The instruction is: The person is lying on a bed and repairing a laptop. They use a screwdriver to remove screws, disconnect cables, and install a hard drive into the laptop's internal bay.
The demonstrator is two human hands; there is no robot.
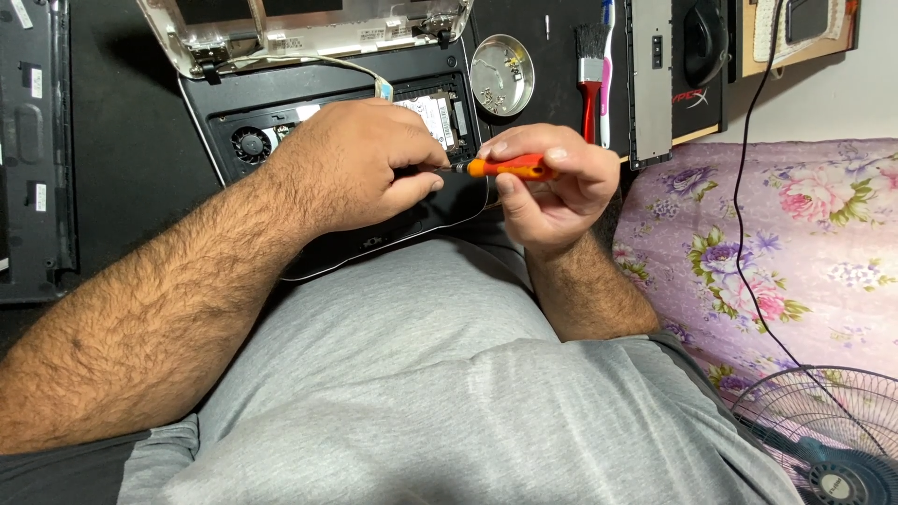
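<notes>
My right hand (552,187) grips an orange-handled screwdriver (510,167), held level over the front edge of an opened black laptop base (327,93). My left hand (351,164) pinches the screwdriver's metal tip end between thumb and fingers; whatever sits at the tip is hidden by the fingers. The laptop's insides show a fan (251,145) and a drive (435,117). Its detached silver lid (309,33) lies beyond it.
A round metal dish (502,75) with small screws sits right of the laptop. A red-handled brush (590,84) and a toothbrush (606,75) lie beside it. Another black laptop (33,150) lies at left. A floral cloth (767,243) and a fan grille (823,440) are at right.
</notes>
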